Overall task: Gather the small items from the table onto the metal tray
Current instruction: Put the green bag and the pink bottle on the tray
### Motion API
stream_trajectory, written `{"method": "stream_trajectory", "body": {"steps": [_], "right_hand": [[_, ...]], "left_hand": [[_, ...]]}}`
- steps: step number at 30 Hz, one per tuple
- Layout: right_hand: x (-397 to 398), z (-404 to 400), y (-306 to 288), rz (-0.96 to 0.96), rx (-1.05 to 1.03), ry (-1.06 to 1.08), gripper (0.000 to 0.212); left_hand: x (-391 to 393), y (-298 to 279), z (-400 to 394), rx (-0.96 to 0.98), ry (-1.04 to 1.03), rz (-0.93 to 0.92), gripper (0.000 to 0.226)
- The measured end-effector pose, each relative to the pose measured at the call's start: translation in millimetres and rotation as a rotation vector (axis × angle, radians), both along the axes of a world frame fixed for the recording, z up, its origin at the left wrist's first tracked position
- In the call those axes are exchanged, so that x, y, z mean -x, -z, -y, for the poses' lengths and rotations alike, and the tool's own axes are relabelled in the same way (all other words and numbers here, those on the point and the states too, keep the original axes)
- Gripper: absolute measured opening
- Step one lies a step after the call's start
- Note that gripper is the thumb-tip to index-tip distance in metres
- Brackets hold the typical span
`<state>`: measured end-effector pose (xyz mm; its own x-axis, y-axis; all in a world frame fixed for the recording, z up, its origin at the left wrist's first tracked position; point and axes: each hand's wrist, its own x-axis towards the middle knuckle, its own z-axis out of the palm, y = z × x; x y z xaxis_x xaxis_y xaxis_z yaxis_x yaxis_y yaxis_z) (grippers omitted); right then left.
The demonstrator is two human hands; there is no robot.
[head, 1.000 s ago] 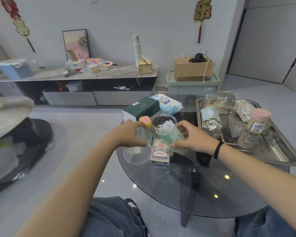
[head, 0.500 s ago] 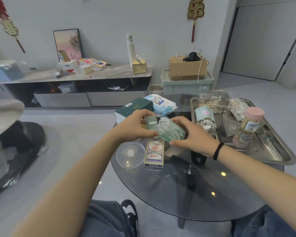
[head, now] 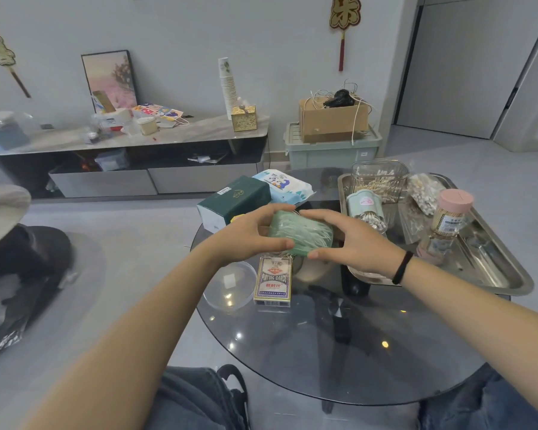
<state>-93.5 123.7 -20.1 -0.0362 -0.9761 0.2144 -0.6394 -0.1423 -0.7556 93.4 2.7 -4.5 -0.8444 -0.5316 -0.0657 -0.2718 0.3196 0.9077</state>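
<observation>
A green see-through packet of thin white picks [head: 298, 232] is held above the round glass table [head: 339, 352]. My left hand [head: 249, 234] grips its left end and my right hand [head: 354, 243] grips its right end. Just below lie a box of playing cards [head: 273, 280] and a clear round lid [head: 229, 285]. The metal tray [head: 491, 274] stands at the right. It holds a clear box of cotton swabs [head: 378, 181], a pale green swab jar [head: 365, 209], a bag of swabs [head: 424, 193] and a pink-capped toothpick jar [head: 451, 212].
A dark green tissue box [head: 233, 200] and a pack of wet wipes [head: 283, 186] lie at the table's far edge. A low cabinet [head: 121, 150] runs along the wall. A cardboard box [head: 333, 119] sits on a green bin [head: 333, 150].
Both hands have lifted the green packet off the table and drawn it up between them. The clear lid is left uncovered on the glass.
</observation>
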Motion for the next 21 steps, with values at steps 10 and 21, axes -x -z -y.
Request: {"method": "stream_trajectory", "body": {"steps": [10,21], "right_hand": [[16.0,-10.9,-10.0,0.318,-0.050,-0.082,0.041],[32.2,-13.3,-3.5,0.676,-0.112,-0.053,0.039]], "left_hand": [[11.9,0.4,-6.8,-0.130,0.073,-0.035,0.067],[42.7,2.8,-24.9,-0.257,0.088,-0.011,0.072]]}}
